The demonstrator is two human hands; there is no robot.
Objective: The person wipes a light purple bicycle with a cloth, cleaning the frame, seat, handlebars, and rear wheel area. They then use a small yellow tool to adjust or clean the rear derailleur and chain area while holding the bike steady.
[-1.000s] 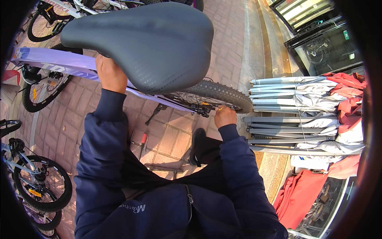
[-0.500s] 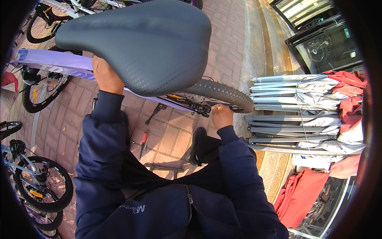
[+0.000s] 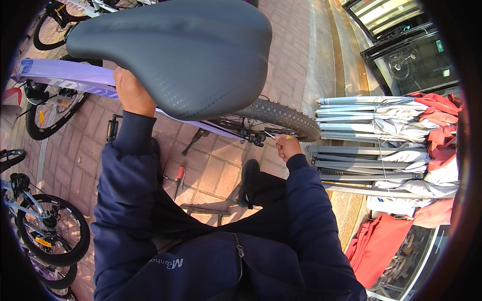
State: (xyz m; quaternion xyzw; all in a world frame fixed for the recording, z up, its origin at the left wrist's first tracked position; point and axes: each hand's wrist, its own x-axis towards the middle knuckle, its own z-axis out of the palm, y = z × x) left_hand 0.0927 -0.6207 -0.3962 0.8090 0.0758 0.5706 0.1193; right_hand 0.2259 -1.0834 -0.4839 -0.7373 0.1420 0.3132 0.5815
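A lilac bicycle stands before me, its black saddle [image 3: 186, 55] covering much of the view. Below the saddle's left side, my left hand [image 3: 133, 94] grips the lilac frame [image 3: 80, 75]; its fingertips are hidden behind the tube. My right hand [image 3: 288, 148] is beside the knobby rear tire [image 3: 281, 114], closed on a thin metal tool with a yellow end [image 3: 288, 136]. The tool's shaft points left at the rear derailleur [image 3: 256, 138]. Whether its tip touches there is too small to tell.
A red-handled screwdriver [image 3: 180, 172] lies on the brick paving near my feet, below the kickstand [image 3: 195, 142]. More bicycles [image 3: 52, 228] stand at the left. Folded canopy frames [image 3: 371, 150] with red and white cloth lie at the right beside a stone step [image 3: 346, 65].
My right hand has moved slightly right and down, and the tool's metal shaft now shows. A pedal at the left has come into fuller view. My left hand keeps its hold.
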